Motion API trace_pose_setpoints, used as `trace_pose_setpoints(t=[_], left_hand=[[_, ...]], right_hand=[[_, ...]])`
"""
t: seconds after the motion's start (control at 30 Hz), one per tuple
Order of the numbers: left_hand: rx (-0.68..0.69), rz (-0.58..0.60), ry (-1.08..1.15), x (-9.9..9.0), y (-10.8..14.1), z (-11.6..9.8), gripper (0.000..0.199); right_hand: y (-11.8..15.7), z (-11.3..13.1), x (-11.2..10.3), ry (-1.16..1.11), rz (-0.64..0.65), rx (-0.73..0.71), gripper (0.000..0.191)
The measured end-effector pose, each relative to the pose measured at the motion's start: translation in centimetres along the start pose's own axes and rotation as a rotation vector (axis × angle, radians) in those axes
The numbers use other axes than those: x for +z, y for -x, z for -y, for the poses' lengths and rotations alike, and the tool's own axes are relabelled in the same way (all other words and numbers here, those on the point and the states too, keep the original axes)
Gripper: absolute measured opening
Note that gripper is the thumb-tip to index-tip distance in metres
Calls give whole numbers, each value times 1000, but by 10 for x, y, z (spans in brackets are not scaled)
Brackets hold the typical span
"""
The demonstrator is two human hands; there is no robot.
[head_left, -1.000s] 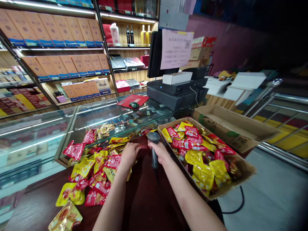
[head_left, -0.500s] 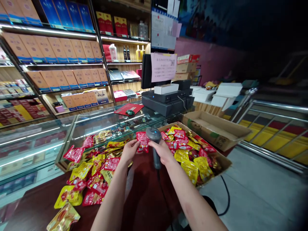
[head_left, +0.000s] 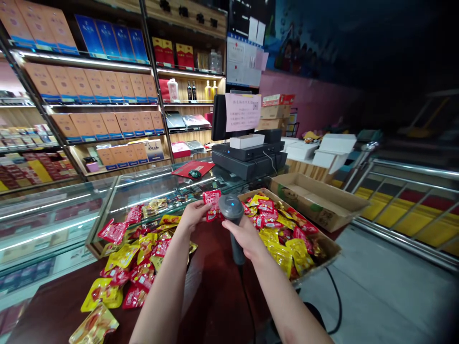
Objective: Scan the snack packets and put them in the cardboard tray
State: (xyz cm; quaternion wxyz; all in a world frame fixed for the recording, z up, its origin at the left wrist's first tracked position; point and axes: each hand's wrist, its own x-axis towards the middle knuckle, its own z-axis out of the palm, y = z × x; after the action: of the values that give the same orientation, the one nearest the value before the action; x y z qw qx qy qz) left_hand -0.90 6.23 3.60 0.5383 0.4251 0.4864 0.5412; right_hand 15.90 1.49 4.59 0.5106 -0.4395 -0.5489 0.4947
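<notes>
Red packet [head_left: 212,205] upright above the dark red table [head_left: 211,282], near its far edge. Left hand [head_left: 195,214]: thumb and fingers pinched on the packet's left side. Right hand [head_left: 245,234]: closed around the handle of the scanner [head_left: 231,208], whose head is just beside the packet. Loose packets [head_left: 122,255] spread over the table's left part, reaching the glass counter [head_left: 143,184]. Open carton [head_left: 317,267] of red and yellow packets right of the scanner; emptier carton [head_left: 322,196] beyond it.

Pink wall [head_left: 308,95] | grey floor [head_left: 387,282] | lit shelves [head_left: 118,105] | metal railing [head_left: 412,167]
</notes>
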Motion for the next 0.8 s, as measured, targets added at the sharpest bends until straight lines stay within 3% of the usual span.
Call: trace_pose_setpoints(t=[0.2, 0.4, 0.6, 0.8], left_hand=[[-19, 2, 42, -3, -21, -6, 37], [-69, 29, 47, -4, -29, 11, 39], [-110, 29, 51, -7, -29, 33, 42], [-127, 6, 54, -8, -31, 36, 44]], right_hand=[[19, -4, 10, -215, 153, 204, 29], [27, -22, 16, -55, 190, 284, 12], [34, -36, 21, 24, 195, 356, 12], [31, -44, 23, 20, 194, 361, 13]])
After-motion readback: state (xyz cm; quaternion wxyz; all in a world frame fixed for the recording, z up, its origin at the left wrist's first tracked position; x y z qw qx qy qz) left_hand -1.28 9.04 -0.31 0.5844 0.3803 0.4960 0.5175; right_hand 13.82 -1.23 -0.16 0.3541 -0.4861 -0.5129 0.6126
